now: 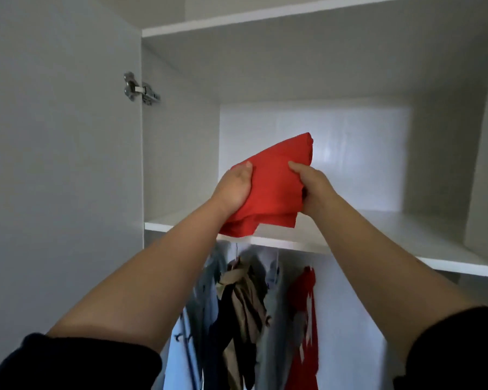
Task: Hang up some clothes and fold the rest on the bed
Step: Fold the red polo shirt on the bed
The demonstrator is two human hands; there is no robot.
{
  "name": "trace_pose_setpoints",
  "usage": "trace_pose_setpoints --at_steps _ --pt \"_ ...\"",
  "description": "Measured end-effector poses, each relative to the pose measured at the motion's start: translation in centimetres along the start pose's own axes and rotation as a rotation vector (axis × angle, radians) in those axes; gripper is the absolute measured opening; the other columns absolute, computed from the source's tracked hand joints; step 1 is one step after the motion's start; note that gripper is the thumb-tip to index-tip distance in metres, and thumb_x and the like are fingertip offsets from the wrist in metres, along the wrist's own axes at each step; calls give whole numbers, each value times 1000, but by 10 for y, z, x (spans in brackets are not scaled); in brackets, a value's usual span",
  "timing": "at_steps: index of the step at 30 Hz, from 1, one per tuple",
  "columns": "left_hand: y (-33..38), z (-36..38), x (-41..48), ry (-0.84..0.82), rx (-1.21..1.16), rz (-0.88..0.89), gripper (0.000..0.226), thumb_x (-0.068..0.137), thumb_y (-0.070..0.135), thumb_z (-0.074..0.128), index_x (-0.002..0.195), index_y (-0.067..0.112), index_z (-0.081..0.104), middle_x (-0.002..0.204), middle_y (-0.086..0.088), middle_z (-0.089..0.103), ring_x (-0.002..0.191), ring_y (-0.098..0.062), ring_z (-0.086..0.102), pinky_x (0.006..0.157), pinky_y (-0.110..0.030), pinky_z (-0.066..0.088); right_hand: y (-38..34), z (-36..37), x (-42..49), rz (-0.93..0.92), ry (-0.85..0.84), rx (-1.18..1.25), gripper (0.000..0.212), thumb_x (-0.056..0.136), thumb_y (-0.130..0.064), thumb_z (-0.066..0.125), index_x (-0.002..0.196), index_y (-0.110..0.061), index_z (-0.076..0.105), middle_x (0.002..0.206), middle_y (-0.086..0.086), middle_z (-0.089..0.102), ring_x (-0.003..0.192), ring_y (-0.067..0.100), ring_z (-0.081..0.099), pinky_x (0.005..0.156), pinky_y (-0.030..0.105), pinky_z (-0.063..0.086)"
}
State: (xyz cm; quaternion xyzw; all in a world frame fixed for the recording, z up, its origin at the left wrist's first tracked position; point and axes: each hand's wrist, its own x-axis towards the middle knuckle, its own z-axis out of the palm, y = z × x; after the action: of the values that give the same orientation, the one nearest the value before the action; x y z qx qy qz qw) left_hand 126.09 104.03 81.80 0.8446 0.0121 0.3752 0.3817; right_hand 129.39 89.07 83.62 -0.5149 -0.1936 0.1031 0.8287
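Folded red garment (pixel 271 187) is gripped at both side edges, left hand (pixel 234 187) and right hand (pixel 313 187), fingers curled round the cloth. Two-sided hold keeps the fold intact above the wardrobe shelf (pixel 378 229); hung clothes (pixel 245 305) are below.

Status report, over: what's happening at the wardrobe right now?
Both gripping folded red garment: left hand, right hand. Held at wardrobe shelf front edge. No obstacle seen there.

Home setting; bedroom wardrobe interior indicated. Pale grey-white laminate wardrobe shelf (pixel 392 237) seen at 3 o'clock, second white board shelf (pixel 265 16) at 12. Silver metal cupboard hinge (pixel 141 91) fixed at 10 on open grey door panel (pixel 54 178). Blue, beige and red hanging garments (pixel 245 305) hung at 6, beneath shelf.
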Motion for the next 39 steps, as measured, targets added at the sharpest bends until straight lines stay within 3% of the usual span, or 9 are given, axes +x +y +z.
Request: trace_pose_setpoints --at_steps 3,8,11,15,19,25,30,34,39 --pt "-29 -11 64 -53 337 112 46 103 34 30 144 15 40 150 -7 38 139 -24 32 115 -32 22 9 7 59 56 8 -84 26 95 -23 56 116 -7 57 96 8 67 75 19 63 62 31 51" --pt "-131 23 74 -688 793 -12 51 104 39 14 152 20 18 159 -1 14 146 -22 12 119 -43 9 72 -18 120 -33 -36 -1237 58 100 -31 45 148 -8 23 149 16 35 131 30 41 103 35 35" --pt "-163 31 87 -713 751 -22 51 104 38 6 152 22 14 160 3 10 147 -15 5 120 -38 1 102 -17 141 -55 -390 -1525 62 99 -50 34 151 -19 19 157 6 21 142 24 25 112 31 20" --pt "-183 27 116 -725 768 -38 51 104 42 10 152 25 14 160 2 11 147 -17 6 115 -32 1 120 -5 180 66 -494 -1854 79 93 -64 30 153 -23 0 161 8 -3 147 27 -3 119 46 6" --pt "-213 29 148 -572 1106 -67 51 100 53 10 148 42 20 154 -7 19 142 -28 14 110 -50 19 132 18 228 172 -501 -2019 83 92 -66 31 152 -23 -7 161 8 3 146 29 12 117 42 12" --pt "-261 35 183 -326 1188 -70 54 100 50 16 140 23 39 146 -11 32 131 -26 34 99 -43 33 149 56 302 243 -467 -2151 83 92 -65 32 153 -19 -2 160 6 9 145 27 16 110 35 24" --pt "-277 33 184 -410 1007 -188 62 97 58 20 152 30 11 158 -10 14 143 -31 17 114 -52 13 164 67 353 201 -468 -2077 65 101 -48 27 150 -7 19 154 14 26 139 26 30 93 21 31" --pt "-283 34 188 -463 905 -253 62 98 55 23 152 27 13 159 -11 12 144 -31 15 117 -47 12 199 64 391 68 -324 -2035 72 100 -52 24 151 -5 5 157 19 13 143 35 21 114 36 16" --pt "-284 35 188 -533 866 -329 60 99 54 21 151 24 22 157 -12 18 142 -30 22 116 -45 18 224 57 425 -18 -152 -1977 73 98 -53 28 151 -5 9 154 24 20 137 40 31 111 43 26"
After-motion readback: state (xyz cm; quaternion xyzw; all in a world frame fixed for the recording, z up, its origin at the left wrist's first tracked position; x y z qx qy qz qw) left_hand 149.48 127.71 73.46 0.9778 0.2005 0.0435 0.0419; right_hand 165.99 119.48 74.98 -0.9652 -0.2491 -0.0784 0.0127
